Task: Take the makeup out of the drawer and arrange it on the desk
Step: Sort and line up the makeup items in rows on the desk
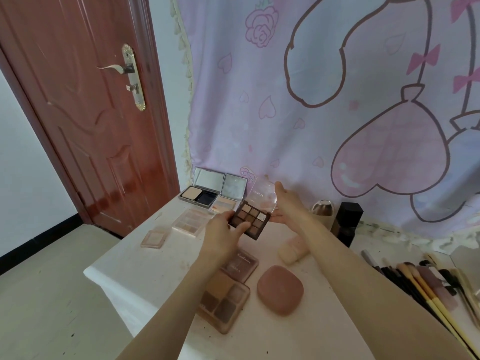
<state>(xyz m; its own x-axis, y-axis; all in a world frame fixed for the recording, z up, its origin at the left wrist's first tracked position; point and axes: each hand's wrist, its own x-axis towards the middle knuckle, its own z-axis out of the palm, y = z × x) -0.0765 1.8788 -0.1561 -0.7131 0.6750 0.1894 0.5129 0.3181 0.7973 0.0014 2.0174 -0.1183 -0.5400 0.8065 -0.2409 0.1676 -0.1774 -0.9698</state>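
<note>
Palette (250,220) in left hand (223,235)

Two bare arms reaching over a white worktop (145,271) toward a pink cartoon-print curtain (337,100). Left hand (223,237) pinching the near edge of a dark eyeshadow palette (250,220), held open above the surface; right hand (288,201) with straight fingers (279,187) against its raised clear lid (265,196). At the far edge, two opened mirrored compacts (205,190). To the left, two pale closed palettes (191,221). Nearer, a brown-toned palette (226,300) beside a rounded pink compact (280,289). At the right, a black bottle (346,222) and a cluster of brushes (426,284). Red-brown door (78,113) at far left.
</note>
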